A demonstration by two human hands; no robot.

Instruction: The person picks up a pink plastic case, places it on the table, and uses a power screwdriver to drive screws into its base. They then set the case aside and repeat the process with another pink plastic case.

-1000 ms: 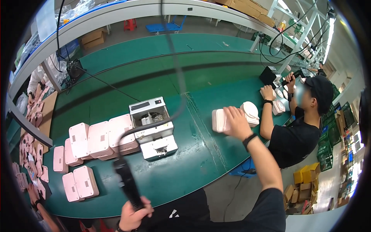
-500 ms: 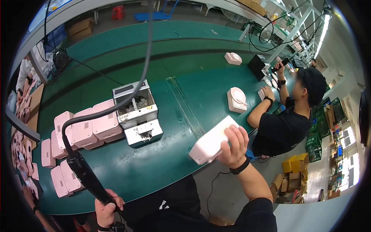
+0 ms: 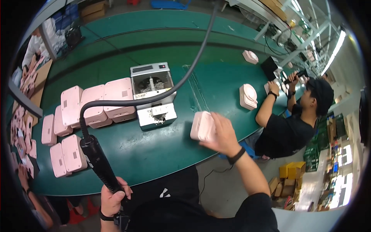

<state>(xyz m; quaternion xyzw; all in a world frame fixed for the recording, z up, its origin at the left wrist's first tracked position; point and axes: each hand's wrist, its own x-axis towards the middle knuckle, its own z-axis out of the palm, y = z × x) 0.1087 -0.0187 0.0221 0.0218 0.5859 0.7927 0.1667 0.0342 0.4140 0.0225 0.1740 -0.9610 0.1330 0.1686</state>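
My left hand (image 3: 113,199) is wrapped round the lower end of a black electric screwdriver (image 3: 99,162), whose thick dark cable (image 3: 143,102) arcs up and across the bench. At the front of the table my right hand (image 3: 224,135) grips a pale pink plastic housing (image 3: 198,127) by its right side. Fingers hide part of that housing, and I cannot tell whether it touches the tabletop. Left of it stands a silver and white screw feeder (image 3: 156,112) with an open top. Several pink housings (image 3: 116,96) with small vents are stacked beside the feeder.
A co-worker (image 3: 299,120) in black sits to the right, holding a dark tool near a black machine (image 3: 271,67). Two pink units with round tops (image 3: 248,96) stand on the green table (image 3: 154,150). Pink parts (image 3: 25,131) lie at far left, by other people's hands.
My right hand has lowered the pink housing toward the tabletop and turned it from its tilted pose. The left hand keeps hold of the screwdriver. The whole view has shifted somewhat.
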